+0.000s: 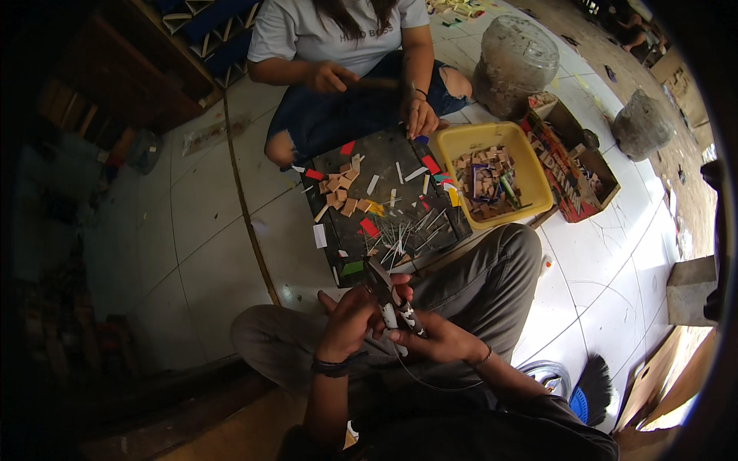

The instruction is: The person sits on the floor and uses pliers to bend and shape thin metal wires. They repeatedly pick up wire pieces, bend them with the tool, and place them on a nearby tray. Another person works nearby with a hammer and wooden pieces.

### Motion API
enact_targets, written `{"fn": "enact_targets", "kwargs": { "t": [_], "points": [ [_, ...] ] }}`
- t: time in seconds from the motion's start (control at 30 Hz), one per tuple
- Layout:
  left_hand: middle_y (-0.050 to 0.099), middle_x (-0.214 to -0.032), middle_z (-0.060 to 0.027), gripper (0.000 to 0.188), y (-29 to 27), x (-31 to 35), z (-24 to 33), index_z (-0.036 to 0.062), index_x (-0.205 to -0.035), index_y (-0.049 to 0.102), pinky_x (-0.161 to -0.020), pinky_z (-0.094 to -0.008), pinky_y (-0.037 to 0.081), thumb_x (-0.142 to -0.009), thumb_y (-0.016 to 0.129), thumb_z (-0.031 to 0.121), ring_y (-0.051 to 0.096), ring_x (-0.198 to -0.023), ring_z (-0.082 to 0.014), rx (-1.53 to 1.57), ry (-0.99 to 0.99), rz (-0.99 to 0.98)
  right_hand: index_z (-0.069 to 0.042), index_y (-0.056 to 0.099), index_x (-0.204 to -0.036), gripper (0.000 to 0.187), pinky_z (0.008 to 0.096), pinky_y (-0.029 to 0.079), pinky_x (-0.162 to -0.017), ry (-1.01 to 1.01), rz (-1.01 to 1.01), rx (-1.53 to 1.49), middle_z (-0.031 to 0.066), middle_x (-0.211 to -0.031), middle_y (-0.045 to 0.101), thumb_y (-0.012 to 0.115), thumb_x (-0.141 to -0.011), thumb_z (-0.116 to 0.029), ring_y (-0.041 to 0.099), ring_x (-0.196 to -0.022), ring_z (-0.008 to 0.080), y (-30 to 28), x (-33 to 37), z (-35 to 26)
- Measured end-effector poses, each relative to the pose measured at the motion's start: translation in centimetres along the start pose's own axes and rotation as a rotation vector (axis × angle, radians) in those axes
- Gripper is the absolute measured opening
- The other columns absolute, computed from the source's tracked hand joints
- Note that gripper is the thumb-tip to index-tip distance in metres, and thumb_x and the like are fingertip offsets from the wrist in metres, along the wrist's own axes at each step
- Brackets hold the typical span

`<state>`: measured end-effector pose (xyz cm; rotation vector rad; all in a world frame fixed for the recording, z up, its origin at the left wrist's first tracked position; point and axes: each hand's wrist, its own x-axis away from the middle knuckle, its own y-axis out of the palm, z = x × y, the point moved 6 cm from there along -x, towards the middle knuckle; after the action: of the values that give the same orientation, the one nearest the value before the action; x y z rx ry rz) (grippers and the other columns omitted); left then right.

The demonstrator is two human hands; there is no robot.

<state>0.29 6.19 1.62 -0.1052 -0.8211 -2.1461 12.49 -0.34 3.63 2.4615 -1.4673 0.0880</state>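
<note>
Pliers [381, 286] are held upright between the hands, jaws beyond the fingers. They are wrapped by the left hand [348, 324]; the right hand [443, 340] is curled beside the handles, its exact grip unclear.

Left of my left hand [350, 326], I can pass over my left knee [257, 330]. Ahead, wires [403, 237] and wood blocks [336, 187] obstruct low reach across the board [382, 157]. My right knee [513, 250] stands between my right hand [444, 339] and the yellow tub [475, 138].

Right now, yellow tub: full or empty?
Neither. Yellow tub is partly filled: small tan pieces lie inside, bare wall showing above them.
</note>
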Motion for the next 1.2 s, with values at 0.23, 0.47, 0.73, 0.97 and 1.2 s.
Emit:
{"fn": "enact_targets", "kwargs": {
  "t": [0.23, 0.47, 0.73, 0.97, 1.2],
  "points": [
    [0.061, -0.108, 0.001, 0.042, -0.9, -0.5, -1.9, 0.0119, -0.139, 0.051, -0.081, -0.0285, 0.051, -0.1, 0.059, 0.023, 0.056, -0.088, -0.0072, 0.245, 0.052, 0.282, -0.006, 0.051, -0.138, 0.047, 0.032, 0.046, -0.096, 0.089, 0.231, -0.061, 0.0097, -0.118, 0.064, 0.061, -0.1, -0.031, 0.055, -0.111, 0.0121, -2.1, 1.9, 0.8],
    [0.059, -0.096, 0.0038, 0.043, 0.3, -1.2, -1.6, 0.0133, -0.142, 0.051, -0.072, -0.0284, 0.056, -0.102, 0.057, 0.026, 0.053, -0.08, -0.0049, 0.114, 0.148, 0.419, 0.0, 0.035, -0.148, 0.064, 0.0308, 0.04, -0.103, 0.052, 0.502, 0.212, 0.0151, -0.131, 0.06, 0.061, -0.099, -0.032, 0.052, -0.122, 0.0166, -6.7, 2.1, 1.7],
    [0.064, -0.101, 0.0003, 0.04, 1.3, -1.6, -1.9, 0.0125, -0.137, 0.058, -0.054, -0.0215, 0.047, -0.099, 0.062, 0.026, 0.051, -0.072, -0.005, -0.089, 0.187, 0.531, -0.001, 0.036, -0.148, 0.062, 0.0302, 0.039, -0.104, 0.11, 0.401, 0.047, 0.0144, -0.129, 0.06, 0.059, -0.1, -0.032, 0.05, -0.122, 0.0149, -4.9, 1.3, 2.4],
    [0.064, -0.1, 0.0025, 0.037, 1.2, -0.8, -2.3, 0.0112, -0.134, 0.06, -0.052, -0.0175, 0.045, -0.099, 0.062, 0.021, 0.05, -0.068, -0.0013, -0.11, 0.227, 0.585, -0.002, 0.034, -0.149, 0.06, 0.0296, 0.041, -0.101, 0.147, 0.307, -0.025, 0.0099, -0.121, 0.062, 0.056, -0.102, -0.032, 0.052, -0.115, 0.0127, -3.2, 0.4, 2.4],
    [0.061, -0.093, 0.0039, 0.035, 1.3, -0.1, -1.4, 0.0105, -0.133, 0.062, -0.052, -0.0179, 0.044, -0.099, 0.062, 0.019, 0.051, -0.068, -0.001, -0.415, 0.355, 0.631, 0.0, 0.03, -0.151, 0.064, 0.0304, 0.043, -0.099, 0.169, 0.298, -0.017, 0.0117, -0.117, 0.063, 0.056, -0.102, -0.033, 0.055, -0.113, 0.0136, -2.8, -0.1, 2.4]
  ]
}}
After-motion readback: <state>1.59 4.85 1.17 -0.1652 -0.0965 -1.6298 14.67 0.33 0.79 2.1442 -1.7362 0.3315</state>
